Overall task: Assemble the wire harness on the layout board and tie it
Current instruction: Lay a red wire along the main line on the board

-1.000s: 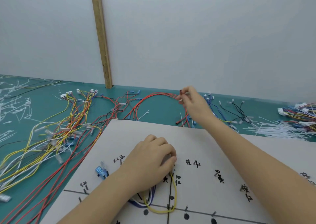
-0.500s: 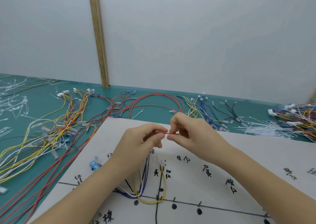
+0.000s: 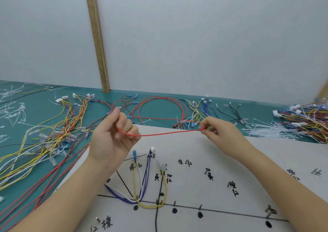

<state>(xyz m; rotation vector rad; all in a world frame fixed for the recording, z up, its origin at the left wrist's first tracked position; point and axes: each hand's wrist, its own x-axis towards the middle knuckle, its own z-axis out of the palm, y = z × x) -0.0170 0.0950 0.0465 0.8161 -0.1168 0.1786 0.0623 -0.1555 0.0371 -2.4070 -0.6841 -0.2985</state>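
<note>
Wires in yellow, red, white and orange [image 3: 44, 136] sprawl in a loose tangle over the teal surface [image 3: 159, 105] left of the layout board [image 3: 257, 160], thin and glossy, some ending in small white connectors and clear sleeves. The layout board itself is a flat, matte, pale sheet marked with black lines, dots and handwritten characters.

Above the board's upper left part, the left hand [image 3: 115, 136] is raised with its palm turned toward the camera, fingers curled inward, thumb and forefinger pinching one end of a thin red wire [image 3: 159, 133]. The forearm reaches up from the board's lower left corner. The red wire sags in a shallow curve above the board's far edge, running across to the right hand [image 3: 218, 134].

On the board below the wire, a yellow wire [image 3: 150, 206] lies in a rounded U-shaped loop, with blue and white wires [image 3: 122, 196] curving beside it; a small blue terminal [image 3: 134, 154] and a white connector [image 3: 152, 149] sit at their upper ends.

Beyond the board's far edge, red wire loops [image 3: 159, 104] form smooth arcs on the surface.

The right hand hovers over the board's upper middle, knuckles up, fingers bent, fingertips pinching the other end of the red wire; its forearm stretches from the board's lower right.

Right of the board lie stiff white cable ties [image 3: 269, 130] in a scattered fan and a dense multicoloured harness bundle [image 3: 305, 118].
</note>
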